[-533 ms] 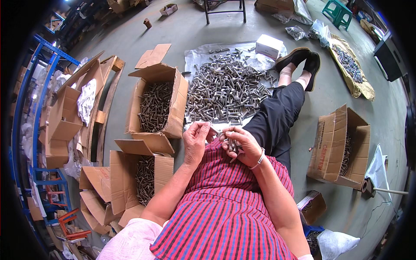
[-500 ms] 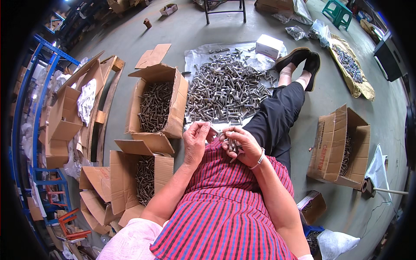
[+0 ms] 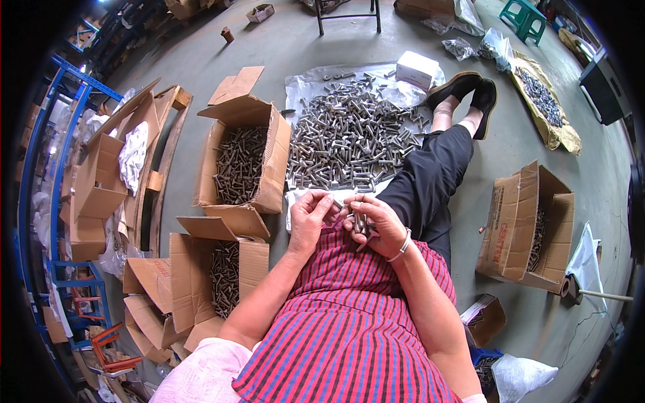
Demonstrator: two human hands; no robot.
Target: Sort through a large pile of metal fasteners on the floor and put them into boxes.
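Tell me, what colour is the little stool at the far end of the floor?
The stool is green, seen near the top right of the head view.

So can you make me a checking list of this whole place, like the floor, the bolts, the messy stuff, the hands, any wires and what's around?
Surface: grey concrete floor, with a pale plastic sheet spread on it.
Job's things: large pile of metal bolts on the sheet; a few bolts in hand.
Clutter: open cardboard boxes of bolts; small white box; flattened cartons at left.
Fingers: left hand pinches near the right hand, which grips the bolts in hand.
Cables: thin wire on the floor at lower right.
Surroundings: blue rack, green stool, white sack.
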